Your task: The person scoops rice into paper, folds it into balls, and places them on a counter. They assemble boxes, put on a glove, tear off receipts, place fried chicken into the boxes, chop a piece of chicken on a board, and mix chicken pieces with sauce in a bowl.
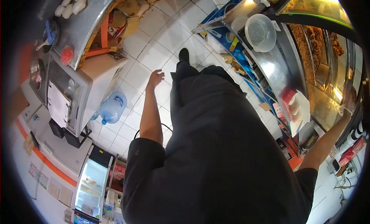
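Observation:
My left hand (156,78) hangs in the air over the tiled floor, its fingers apart and nothing in them. At the far right my right hand (348,100), with clear plastic about it, reaches up beside the lit glass display case (350,25). Its fingers are dim and blurred near the frame's dark edge, so what they hold, if anything, is hidden. Inside the case lie pieces of browned fried food (314,43). An open red-and-white paper box (298,110) stands on the metal counter (266,66) in front of the case, left of my right arm.
A translucent plastic tub (261,33) sits farther along the counter. Blue shelving (246,75) runs beneath it. On the left are a white chest-like appliance (88,79), a large blue water bottle (113,107) on the floor tiles (154,31), and a lit fridge (90,181).

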`<act>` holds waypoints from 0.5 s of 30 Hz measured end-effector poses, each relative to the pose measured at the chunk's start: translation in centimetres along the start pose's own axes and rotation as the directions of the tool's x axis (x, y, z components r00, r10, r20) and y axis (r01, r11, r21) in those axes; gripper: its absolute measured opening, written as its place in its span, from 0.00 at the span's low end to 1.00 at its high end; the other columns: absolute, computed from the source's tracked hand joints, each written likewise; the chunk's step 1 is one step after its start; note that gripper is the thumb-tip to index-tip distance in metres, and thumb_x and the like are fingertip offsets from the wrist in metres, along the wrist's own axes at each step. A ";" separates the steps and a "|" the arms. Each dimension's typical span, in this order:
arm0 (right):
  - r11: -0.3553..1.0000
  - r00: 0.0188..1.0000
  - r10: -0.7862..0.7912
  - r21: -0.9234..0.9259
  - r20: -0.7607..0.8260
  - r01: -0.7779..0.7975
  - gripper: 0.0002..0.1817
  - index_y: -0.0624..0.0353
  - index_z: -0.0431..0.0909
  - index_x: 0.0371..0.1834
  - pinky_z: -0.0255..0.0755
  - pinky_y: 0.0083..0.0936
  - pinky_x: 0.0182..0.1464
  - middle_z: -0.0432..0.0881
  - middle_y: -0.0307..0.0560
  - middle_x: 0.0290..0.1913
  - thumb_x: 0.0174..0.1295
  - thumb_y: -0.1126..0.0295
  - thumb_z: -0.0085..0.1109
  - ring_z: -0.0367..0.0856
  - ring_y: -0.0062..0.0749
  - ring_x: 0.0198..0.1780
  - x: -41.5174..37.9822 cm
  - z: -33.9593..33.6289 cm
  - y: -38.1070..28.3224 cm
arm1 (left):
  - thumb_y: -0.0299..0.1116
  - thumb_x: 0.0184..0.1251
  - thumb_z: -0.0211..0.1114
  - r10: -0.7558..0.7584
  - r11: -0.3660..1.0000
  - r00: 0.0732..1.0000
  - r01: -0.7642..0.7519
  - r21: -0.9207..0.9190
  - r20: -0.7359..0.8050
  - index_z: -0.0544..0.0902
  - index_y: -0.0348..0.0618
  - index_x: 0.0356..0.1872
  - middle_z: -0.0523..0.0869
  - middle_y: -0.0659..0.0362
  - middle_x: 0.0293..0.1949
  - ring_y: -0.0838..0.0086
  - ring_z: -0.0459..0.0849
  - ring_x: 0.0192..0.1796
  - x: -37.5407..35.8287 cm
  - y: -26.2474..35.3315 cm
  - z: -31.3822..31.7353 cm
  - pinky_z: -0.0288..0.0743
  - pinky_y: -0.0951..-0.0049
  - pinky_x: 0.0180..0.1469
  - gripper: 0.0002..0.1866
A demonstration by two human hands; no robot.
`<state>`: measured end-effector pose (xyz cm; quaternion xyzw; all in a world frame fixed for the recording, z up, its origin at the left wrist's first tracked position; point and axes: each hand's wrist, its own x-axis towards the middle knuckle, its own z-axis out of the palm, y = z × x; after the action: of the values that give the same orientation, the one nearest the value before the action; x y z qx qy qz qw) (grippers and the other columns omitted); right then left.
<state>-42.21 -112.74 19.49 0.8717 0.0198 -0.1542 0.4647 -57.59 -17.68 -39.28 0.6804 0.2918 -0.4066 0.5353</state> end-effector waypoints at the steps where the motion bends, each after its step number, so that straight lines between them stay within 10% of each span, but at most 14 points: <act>1: 1.000 1.000 0.012 -0.005 -0.004 -0.012 0.19 0.57 0.69 0.65 0.62 0.27 0.69 0.72 0.50 0.66 0.74 0.67 0.40 0.68 0.34 0.68 0.2 7.5 6.2 | 0.36 0.65 0.62 -0.011 1.000 1.000 0.010 -0.012 -0.017 0.74 0.36 0.62 0.88 0.49 0.41 0.68 0.88 0.37 -0.2 -0.8 -0.3 0.79 0.70 0.37 0.26; 4: 0.918 0.872 0.289 0.372 -0.394 -0.137 0.20 0.59 0.79 0.54 0.71 0.31 0.59 0.82 0.49 0.52 0.72 0.57 0.46 0.78 0.37 0.56 -2.7 -4.2 -5.6 | 0.37 0.66 0.63 -0.046 0.997 0.999 0.044 -0.058 -0.022 0.73 0.39 0.62 0.88 0.51 0.40 0.69 0.87 0.35 -0.2 -3.9 -1.3 0.78 0.71 0.32 0.25; 6: 0.849 0.501 0.511 0.501 -0.699 -0.167 0.23 0.59 0.87 0.37 0.78 0.36 0.46 0.87 0.52 0.37 0.67 0.50 0.53 0.86 0.43 0.45 -3.5 -6.5 -7.9 | 0.36 0.67 0.63 -0.088 0.993 0.996 0.086 -0.075 -0.019 0.73 0.41 0.62 0.88 0.52 0.39 0.69 0.87 0.34 -0.7 -4.9 -2.1 0.78 0.70 0.32 0.24; 10: 0.592 0.384 0.780 0.382 -0.494 -0.710 0.19 0.52 0.86 0.46 0.79 0.35 0.43 0.88 0.43 0.42 0.64 0.51 0.57 0.86 0.35 0.44 -3.5 -8.3 -13.1 | 0.33 0.68 0.61 -0.129 0.988 0.992 0.130 -0.085 0.013 0.72 0.44 0.63 0.88 0.52 0.39 0.69 0.86 0.34 -1.1 -6.0 -4.3 0.77 0.71 0.31 0.23; 12: 0.815 0.200 0.482 0.352 -0.853 -0.460 0.16 0.51 0.82 0.45 0.79 0.35 0.34 0.85 0.43 0.41 0.70 0.55 0.48 0.83 0.39 0.31 -3.4 -6.0 -12.6 | 0.32 0.68 0.60 -0.144 0.987 0.990 0.144 -0.068 0.004 0.71 0.44 0.64 0.88 0.52 0.40 0.69 0.86 0.34 -1.8 -4.7 -5.8 0.76 0.71 0.31 0.23; 13: 0.751 0.173 0.637 0.555 -0.751 -0.357 0.13 0.55 0.81 0.36 0.79 0.28 0.36 0.85 0.41 0.38 0.70 0.63 0.47 0.82 0.33 0.32 -3.1 -3.4 -12.6 | 0.31 0.68 0.60 -0.143 0.987 0.990 0.142 -0.081 -0.003 0.71 0.44 0.64 0.88 0.52 0.40 0.69 0.86 0.34 -1.9 -3.6 -6.2 0.76 0.72 0.30 0.24; 14: 0.827 0.316 0.211 -0.004 -0.925 -0.563 0.09 0.56 0.78 0.34 0.77 0.26 0.32 0.85 0.40 0.38 0.68 0.66 0.50 0.82 0.27 0.31 -3.8 -2.9 -11.0 | 0.30 0.67 0.59 -0.144 0.990 0.989 0.144 -0.006 -0.044 0.71 0.42 0.64 0.87 0.51 0.40 0.68 0.86 0.34 -3.2 -1.1 -6.3 0.75 0.72 0.30 0.23; 15: 0.795 0.336 0.239 -0.015 -0.911 -0.607 0.09 0.56 0.78 0.34 0.77 0.26 0.32 0.85 0.40 0.38 0.68 0.66 0.50 0.82 0.27 0.31 -3.7 -3.6 -12.0 | 0.29 0.66 0.59 -0.073 0.996 0.997 0.073 0.053 -0.010 0.71 0.41 0.63 0.87 0.50 0.40 0.68 0.86 0.34 -3.9 0.7 -7.0 0.75 0.72 0.29 0.24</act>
<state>-47.00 -102.60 12.78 0.6955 0.0500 0.4499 0.5580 -57.28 -10.92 -34.94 0.6849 0.3077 -0.4308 0.5006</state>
